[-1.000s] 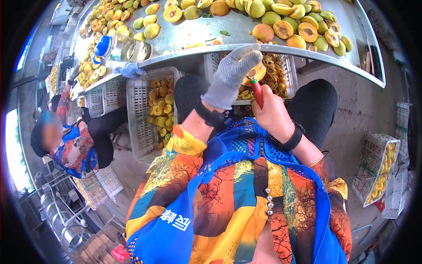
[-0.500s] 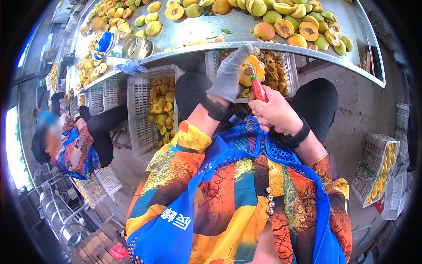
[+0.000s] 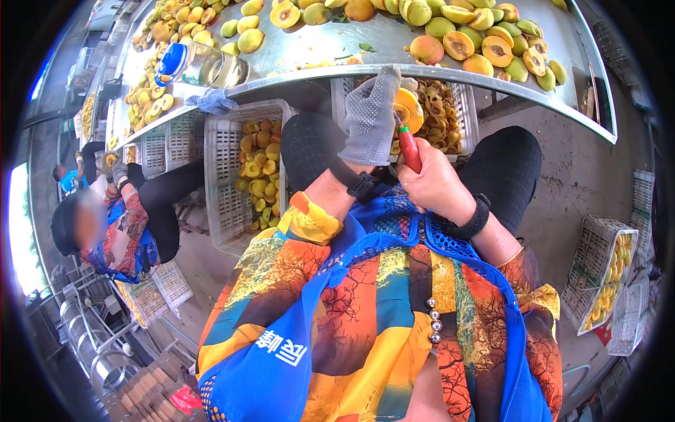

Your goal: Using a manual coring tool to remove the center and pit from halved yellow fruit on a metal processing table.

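Observation:
In front of me, just past the steel table's near edge, my left hand [image 3: 371,119], in a grey dotted glove, is closed on a peach half [image 3: 415,116] with orange-yellow flesh. My bare right hand [image 3: 437,184] grips a small hand tool [image 3: 408,150] with a red handle and a green collar. Its metal tip meets the cut face of the peach half; the tip's exact shape is hard to see. Below the fruit stands a white crate [image 3: 470,126] of brownish-orange pieces, partly hidden by my hands.
Whole and halved peaches [image 3: 485,42] lie on the steel table [image 3: 309,53]. A lidded clear jar [image 3: 204,65] and a blue glove [image 3: 213,103] sit along its left edge. Another crate [image 3: 218,190] holds peach halves. A co-worker [image 3: 126,218] sits at left; stacked crates [image 3: 594,260] stand at right.
My left hand has turned so the back of its glove faces up, and the peach half has tilted to the right. The tool's tip has shifted with it.

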`<move>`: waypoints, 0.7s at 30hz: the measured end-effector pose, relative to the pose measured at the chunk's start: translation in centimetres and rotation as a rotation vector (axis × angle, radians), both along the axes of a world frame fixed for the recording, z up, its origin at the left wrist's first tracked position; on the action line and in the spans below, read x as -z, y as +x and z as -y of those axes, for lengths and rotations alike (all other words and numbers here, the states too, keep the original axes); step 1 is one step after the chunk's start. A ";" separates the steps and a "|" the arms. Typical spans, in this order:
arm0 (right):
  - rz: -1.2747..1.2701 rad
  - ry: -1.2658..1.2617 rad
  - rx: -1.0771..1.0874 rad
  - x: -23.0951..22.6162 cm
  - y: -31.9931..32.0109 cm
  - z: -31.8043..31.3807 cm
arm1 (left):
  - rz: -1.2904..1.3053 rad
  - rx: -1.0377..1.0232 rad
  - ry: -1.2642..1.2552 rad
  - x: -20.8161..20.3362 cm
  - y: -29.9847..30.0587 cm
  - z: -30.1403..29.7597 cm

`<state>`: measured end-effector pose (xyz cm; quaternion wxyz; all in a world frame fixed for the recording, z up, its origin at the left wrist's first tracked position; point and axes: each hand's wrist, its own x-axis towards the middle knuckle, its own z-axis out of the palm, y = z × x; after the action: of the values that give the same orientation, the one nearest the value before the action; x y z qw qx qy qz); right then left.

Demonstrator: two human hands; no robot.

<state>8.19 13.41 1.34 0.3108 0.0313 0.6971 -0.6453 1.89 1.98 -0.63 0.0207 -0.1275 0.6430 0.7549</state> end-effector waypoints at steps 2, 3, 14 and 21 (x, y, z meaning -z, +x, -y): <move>-0.039 0.010 -0.010 0.5 0.2 -0.1 | -0.024 0.045 -0.026 0.0 0.0 0.2; -0.078 0.018 -0.019 0.7 0.3 -0.1 | -0.023 0.043 -0.027 0.3 -0.2 0.4; 0.464 -0.397 -0.121 -0.4 -1.1 -2.2 | -0.141 0.127 -0.161 0.4 0.1 0.2; 0.658 -0.654 -0.103 1.2 -1.1 -2.1 | 0.081 0.121 0.303 2.0 -0.3 0.1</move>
<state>7.07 15.55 0.09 0.5406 0.0999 0.3220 -0.7708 1.57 1.86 -2.64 0.1111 -0.1145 0.5269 0.8348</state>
